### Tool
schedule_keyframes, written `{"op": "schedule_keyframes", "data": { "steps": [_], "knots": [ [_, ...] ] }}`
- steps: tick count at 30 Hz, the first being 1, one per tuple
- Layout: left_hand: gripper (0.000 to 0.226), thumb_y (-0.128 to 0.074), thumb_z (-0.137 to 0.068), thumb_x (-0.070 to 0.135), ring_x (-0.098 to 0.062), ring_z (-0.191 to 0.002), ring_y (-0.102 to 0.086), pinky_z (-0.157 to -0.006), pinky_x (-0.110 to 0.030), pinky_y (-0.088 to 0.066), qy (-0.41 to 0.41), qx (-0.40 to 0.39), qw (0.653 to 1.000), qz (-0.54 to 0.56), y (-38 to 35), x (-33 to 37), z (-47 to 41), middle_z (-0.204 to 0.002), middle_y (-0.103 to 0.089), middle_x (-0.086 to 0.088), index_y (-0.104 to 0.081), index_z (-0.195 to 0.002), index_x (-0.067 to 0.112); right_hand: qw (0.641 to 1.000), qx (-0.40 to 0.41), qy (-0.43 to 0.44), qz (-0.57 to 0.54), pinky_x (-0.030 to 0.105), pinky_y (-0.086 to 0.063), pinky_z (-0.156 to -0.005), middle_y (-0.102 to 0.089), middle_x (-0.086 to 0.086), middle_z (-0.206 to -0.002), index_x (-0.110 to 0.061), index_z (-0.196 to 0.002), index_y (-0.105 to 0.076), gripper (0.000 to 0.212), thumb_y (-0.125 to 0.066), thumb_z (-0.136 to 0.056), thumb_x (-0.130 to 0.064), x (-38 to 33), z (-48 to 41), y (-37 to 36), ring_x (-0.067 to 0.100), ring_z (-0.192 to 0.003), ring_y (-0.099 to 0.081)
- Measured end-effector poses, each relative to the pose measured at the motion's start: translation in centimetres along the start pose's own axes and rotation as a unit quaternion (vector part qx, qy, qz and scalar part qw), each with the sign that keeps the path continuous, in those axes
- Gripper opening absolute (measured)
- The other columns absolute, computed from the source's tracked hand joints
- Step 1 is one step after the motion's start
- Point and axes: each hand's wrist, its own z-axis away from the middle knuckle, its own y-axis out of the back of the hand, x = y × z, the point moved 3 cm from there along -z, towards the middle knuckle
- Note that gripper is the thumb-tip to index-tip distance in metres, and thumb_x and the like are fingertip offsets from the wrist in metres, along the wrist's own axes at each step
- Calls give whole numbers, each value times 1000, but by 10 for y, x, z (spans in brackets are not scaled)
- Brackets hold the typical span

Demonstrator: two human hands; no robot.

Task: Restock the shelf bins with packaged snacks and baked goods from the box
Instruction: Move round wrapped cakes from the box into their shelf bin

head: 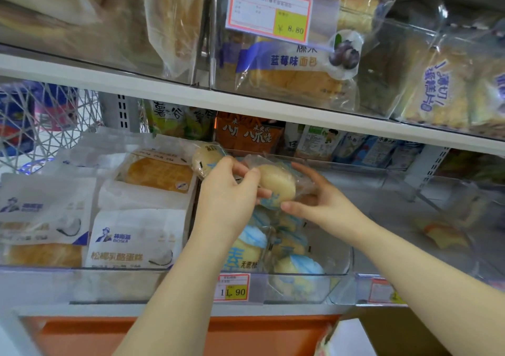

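A pale round bun in a clear wrapper with blue print (277,184) is held above the middle clear shelf bin (338,269). My left hand (228,194) pinches the wrapper's left end with thumb and fingers. My right hand (317,198) cups the bun from the right, thumb under it and fingers behind. Several more buns of the same kind (297,271) lie stacked in the bin below. Another such bun (206,156) stands at the bin's back left. A corner of the cardboard box (396,331) shows at bottom right.
White cake packets (136,235) fill the bin to the left. The bin to the right holds one packet (444,235). The upper shelf carries bagged blueberry bread (295,68). A white shelf edge (246,104) runs close overhead. Price tag (235,287) fronts the middle bin.
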Motion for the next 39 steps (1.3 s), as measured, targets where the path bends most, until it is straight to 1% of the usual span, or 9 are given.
{"op": "schedule_keyframes", "data": {
  "steps": [4,8,12,16,20,25,31,35,39],
  "knots": [
    [17,-53,-96,16,-16,-71,-72,-74,-37,-59,62,-44,996,45,-6,-8,-4,-65,-69,2,-46,-82,12,1000,-3,-8,-21,18,-47,-86,-64,-16,-104,-44,-106,-56,51,-73,-58,-49,-1,-14,4,4,-99,-62],
    [11,-58,-94,26,-11,-80,-69,-77,-35,-56,27,-62,997,-32,-8,-13,-7,-78,-69,9,-49,-94,19,992,1,-41,-118,21,-51,-82,-69,-11,-97,-29,-97,-63,41,-73,-58,-36,7,-20,5,5,-89,-65],
    [51,-68,-86,33,-2,-96,-52,-82,-19,-39,-70,-97,982,-146,-9,-8,-6,-110,-52,23,-41,-129,34,970,18,-79,-230,36,-51,-81,-68,0,-93,-17,-95,-62,34,-70,-63,-25,18,-18,16,16,-85,-65],
    [66,-67,-87,33,-16,-105,-55,-83,-29,-46,-130,-110,955,-244,-25,-10,-4,-106,-55,22,-32,-143,36,959,23,-81,-272,35,-56,-71,-67,4,-94,-17,-94,-60,26,-65,-69,-22,23,-11,31,19,-84,-67],
    [88,-68,-85,40,-16,-105,-56,-91,-38,-47,-154,-114,932,-306,-41,-17,-1,-107,-62,12,-8,-150,40,981,36,-52,-185,31,-54,-70,-67,1,-92,-19,-96,-60,28,-64,-69,-28,22,-4,44,14,-79,-67],
    [44,-63,-87,46,-14,-111,-55,-99,-32,-30,-158,-49,927,-335,-47,-20,-2,-109,-64,13,-46,-126,35,987,116,25,-107,18,-50,-68,-69,-9,-93,-27,-99,-63,39,-70,-62,-39,13,7,55,4,-81,-65],
    [40,-58,-86,54,-16,-113,-57,-111,-37,-20,-133,-17,908,-397,-58,-29,3,-104,-69,11,-50,-120,33,996,87,-7,-32,16,-50,-81,-64,-3,-106,-28,-114,-51,59,-82,-67,-8,32,14,45,10,-91,-63],
    [53,-55,-89,53,-18,-117,-56,-115,-44,-10,-138,-45,869,-473,-61,-34,0,-105,-69,4,-36,-134,31,990,139,24,27,7,-44,-69,-64,-9,-97,-25,-112,-53,55,-83,-68,-11,24,9,46,3,-80,-60],
    [84,-59,-87,40,-19,-129,-45,-116,-52,-3,-136,-108,838,-517,-63,-37,-4,-115,-67,1,-4,-150,29,973,224,51,21,7,-45,-76,-62,-12,-106,-24,-113,-56,54,-84,-68,-13,21,18,54,1,-95,-59]
  ]
}}
